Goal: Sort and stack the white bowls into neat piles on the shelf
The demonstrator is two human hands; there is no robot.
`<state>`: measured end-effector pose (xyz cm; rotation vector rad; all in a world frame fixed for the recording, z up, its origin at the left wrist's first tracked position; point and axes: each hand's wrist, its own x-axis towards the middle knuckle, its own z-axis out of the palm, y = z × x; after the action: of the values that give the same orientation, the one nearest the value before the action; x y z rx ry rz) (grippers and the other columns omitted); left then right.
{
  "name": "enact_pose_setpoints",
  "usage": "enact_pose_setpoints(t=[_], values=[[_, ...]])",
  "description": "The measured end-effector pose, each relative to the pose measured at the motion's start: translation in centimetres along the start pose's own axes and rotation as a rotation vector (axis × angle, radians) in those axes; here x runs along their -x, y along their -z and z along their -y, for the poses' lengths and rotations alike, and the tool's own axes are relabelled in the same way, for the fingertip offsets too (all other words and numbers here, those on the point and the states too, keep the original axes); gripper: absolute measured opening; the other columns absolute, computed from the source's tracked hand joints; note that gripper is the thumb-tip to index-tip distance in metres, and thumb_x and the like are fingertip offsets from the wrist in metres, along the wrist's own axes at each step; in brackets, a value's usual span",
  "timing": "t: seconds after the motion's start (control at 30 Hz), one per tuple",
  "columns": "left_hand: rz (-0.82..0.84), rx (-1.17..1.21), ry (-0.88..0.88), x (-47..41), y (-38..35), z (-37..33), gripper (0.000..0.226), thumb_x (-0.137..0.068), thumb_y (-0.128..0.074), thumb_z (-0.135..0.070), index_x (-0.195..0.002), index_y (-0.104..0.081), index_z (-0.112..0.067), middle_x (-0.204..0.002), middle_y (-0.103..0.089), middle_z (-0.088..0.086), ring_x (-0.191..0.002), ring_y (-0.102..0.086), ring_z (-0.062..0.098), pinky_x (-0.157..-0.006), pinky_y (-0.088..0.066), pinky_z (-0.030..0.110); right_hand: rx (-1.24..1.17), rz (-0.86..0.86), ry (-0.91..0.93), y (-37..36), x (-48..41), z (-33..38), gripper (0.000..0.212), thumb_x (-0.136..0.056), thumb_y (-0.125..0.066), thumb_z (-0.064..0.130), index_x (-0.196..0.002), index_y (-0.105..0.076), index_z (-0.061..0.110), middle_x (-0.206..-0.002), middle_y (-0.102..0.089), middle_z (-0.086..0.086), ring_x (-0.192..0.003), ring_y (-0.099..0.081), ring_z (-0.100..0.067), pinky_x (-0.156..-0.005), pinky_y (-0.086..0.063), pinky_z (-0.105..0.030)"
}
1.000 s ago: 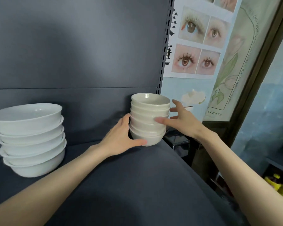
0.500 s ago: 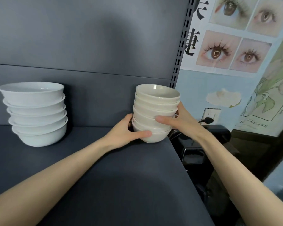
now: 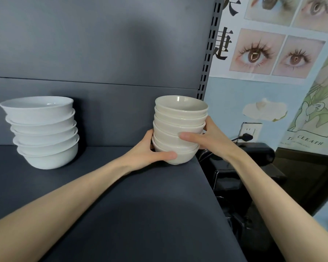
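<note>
Stack of small cream ceramic bowls (image 3: 180, 129), right edge of dark grey shelf (image 3: 121, 195): your right hand (image 3: 212, 138), barely touching a second ago, now clasps it opposite your left hand (image 3: 150, 148), so likely ready for repositioning.

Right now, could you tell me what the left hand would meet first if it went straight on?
The small bowl stack, which the left hand grips; behind that, probably the back panel.

We've one wide-angle head cam, facing fwd & slightly down onto the shelf (image 3: 140, 214), close in; back panel (image 3: 102, 44) straight ahead, wall (image 3: 231, 95) off right.
</note>
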<state>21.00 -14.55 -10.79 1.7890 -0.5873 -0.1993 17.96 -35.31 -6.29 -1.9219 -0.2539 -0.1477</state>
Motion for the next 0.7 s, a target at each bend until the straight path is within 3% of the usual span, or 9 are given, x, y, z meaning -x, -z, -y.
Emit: enact_pose_setpoints(t=[0.07, 0.17, 0.27, 0.33, 0.5, 0.63, 0.7], values=[[0.011, -0.003, -0.018, -0.1, -0.4, -0.4, 0.087, -0.072, -0.084, -0.016, -0.139, -0.029, -0.024, -0.128, -0.053, -0.019, -0.113, -0.053, -0.011, -0.091, -0.047, 0.011, -0.028, 0.011, -0.010, -0.2, 0.1, -0.1, 0.084, -0.069, -0.078, 0.032, -0.137, -0.028, 0.025, -0.121, -0.053, 0.020, -0.108, -0.057, 0.002, -0.078, -0.057, -0.025], [0.007, -0.004, -0.060, -0.2, -1.2, -0.8, 0.080, -0.071, -0.082, -0.002, -0.132, -0.038, -0.028, -0.123, -0.060, -0.016, -0.113, -0.058, -0.006, -0.086, -0.048, 0.011, -0.050, 0.024, -0.013, -0.5, 0.2, -0.3, 0.087, -0.067, -0.075, 0.036, -0.139, -0.026, 0.028, -0.124, -0.055, 0.019, -0.107, -0.060, 0.001, -0.071, -0.059, -0.027], [-0.038, 0.015, -0.102, 0.2, -1.8, -1.4, 0.069, -0.074, -0.074, 0.011, -0.110, -0.040, -0.038, -0.098, -0.066, -0.032, -0.095, -0.059, -0.018, -0.075, -0.047, 0.004, -0.088, 0.015, -0.001, -0.6, 0.1, -0.5, 0.077, -0.074, -0.075, 0.029, -0.137, -0.030, 0.028, -0.121, -0.058, 0.017, -0.104, -0.061, 0.001, -0.068, -0.058, -0.022], [-0.051, -0.009, -0.111, 0.4, -2.1, -1.6, 0.068, -0.075, -0.071, 0.014, -0.105, -0.040, -0.038, -0.089, -0.063, -0.043, -0.090, -0.059, -0.021, -0.072, -0.046, 0.003, -0.114, -0.009, 0.004, -0.6, 0.1, -0.6, 0.076, -0.073, -0.077, 0.028, -0.134, -0.032, 0.026, -0.118, -0.057, 0.018, -0.103, -0.061, 0.002, -0.068, -0.057, -0.021], [-0.081, 0.025, -0.099, 0.9, -2.2, -2.1, 0.067, -0.074, -0.072, 0.015, -0.104, -0.042, -0.037, -0.089, -0.067, -0.035, -0.088, -0.060, -0.019, -0.071, -0.047, 0.004, -0.124, -0.032, 0.007, -0.6, 0.0, -0.7, 0.085, -0.059, -0.086, 0.034, -0.129, -0.040, 0.025, -0.113, -0.060, 0.017, -0.102, -0.063, -0.003, -0.069, -0.058, -0.027], [-0.104, 0.038, -0.108, 2.0, -2.2, -3.1, 0.064, -0.074, -0.072, 0.014, -0.104, -0.043, -0.035, -0.086, -0.065, -0.040, -0.087, -0.061, -0.018, -0.070, -0.048, 0.005, -0.143, -0.013, 0.035, -0.6, 0.1, -0.2, 0.050, -0.073, -0.079, 0.020, -0.109, -0.048, 0.033, -0.097, -0.065, 0.023, -0.084, -0.066, 0.008, -0.057, -0.055, -0.019], [-0.132, 0.039, -0.113, 3.0, -2.0, -3.7, 0.064, -0.074, -0.073, 0.013, -0.106, -0.044, -0.036, -0.090, -0.066, -0.038, -0.090, -0.062, -0.015, -0.072, -0.048, 0.006, -0.145, 0.026, 0.062, -0.9, 0.3, 0.6, 0.053, -0.071, -0.083, 0.024, -0.111, -0.049, 0.033, -0.097, -0.067, 0.023, -0.084, -0.066, 0.008, -0.056, -0.054, -0.018]])
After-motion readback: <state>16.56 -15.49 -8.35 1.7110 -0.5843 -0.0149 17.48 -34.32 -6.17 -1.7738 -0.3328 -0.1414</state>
